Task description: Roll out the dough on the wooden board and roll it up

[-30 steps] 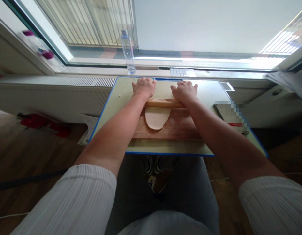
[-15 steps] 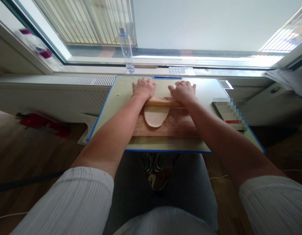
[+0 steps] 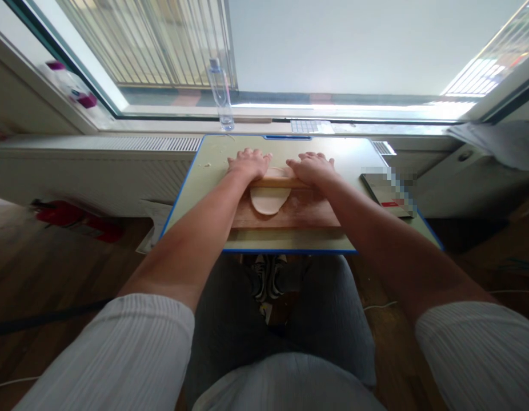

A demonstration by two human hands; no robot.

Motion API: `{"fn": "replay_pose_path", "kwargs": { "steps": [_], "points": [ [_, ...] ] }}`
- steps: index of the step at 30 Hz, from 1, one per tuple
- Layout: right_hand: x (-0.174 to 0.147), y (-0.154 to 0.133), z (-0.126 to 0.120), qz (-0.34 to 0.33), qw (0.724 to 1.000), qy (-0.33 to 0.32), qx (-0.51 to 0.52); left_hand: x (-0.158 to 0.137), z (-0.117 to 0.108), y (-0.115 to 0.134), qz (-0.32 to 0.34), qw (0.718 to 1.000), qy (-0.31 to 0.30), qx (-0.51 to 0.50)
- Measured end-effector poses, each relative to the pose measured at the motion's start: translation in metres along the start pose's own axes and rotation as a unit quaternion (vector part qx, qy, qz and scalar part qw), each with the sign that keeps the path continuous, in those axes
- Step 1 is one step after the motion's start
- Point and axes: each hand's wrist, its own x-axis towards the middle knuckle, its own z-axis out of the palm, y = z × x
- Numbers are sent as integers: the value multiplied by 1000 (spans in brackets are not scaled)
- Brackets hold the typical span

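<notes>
A pale wooden rolling pin [image 3: 279, 182] lies across a flattened round of dough [image 3: 269, 201] on a reddish wooden board [image 3: 307, 212]. My left hand [image 3: 249, 162] is closed over the pin's left end, its fingers reaching past the far side. My right hand [image 3: 311, 166] bears down on the right end in the same way, thumb pointing inward. Both palms hide the pin's ends. Part of the dough shows in front of the pin, and a thin edge shows behind it, between the hands.
Beneath the board is a pale, blue-edged tabletop [image 3: 290, 240]. A partly blurred-out flat device [image 3: 382, 194] rests at its right, and dough scraps [image 3: 207, 165] at its left. A clear bottle [image 3: 220, 94] stands on the windowsill. A red fire extinguisher [image 3: 78, 220] is on the floor.
The rolling pin and both hands have come slightly toward me over the dough, so less dough shows in front of the pin. The whole view has shifted a little.
</notes>
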Motion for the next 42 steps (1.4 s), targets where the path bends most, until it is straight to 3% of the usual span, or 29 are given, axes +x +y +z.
{"fn": "replay_pose_path", "kwargs": {
  "steps": [4, 17, 23, 36, 42],
  "points": [
    [-10, 1, 0, -8, 1000, -21, -16, -11, 0, 0, -1, 1000, -10, 0],
    [-53, 1, 5, -27, 999, 19, -34, -58, 0, 2, -3, 1000, 14, -2],
    [-78, -1, 10, -32, 996, 53, -61, -82, 9, 0, 10, 999, 43, 28],
    [-134, -6, 13, -41, 997, 42, -52, -143, 27, -1, 20, 991, 127, 35],
    [-139, -2, 18, -46, 996, 57, -58, -150, 33, -7, 41, 987, 149, 43]
  ]
}}
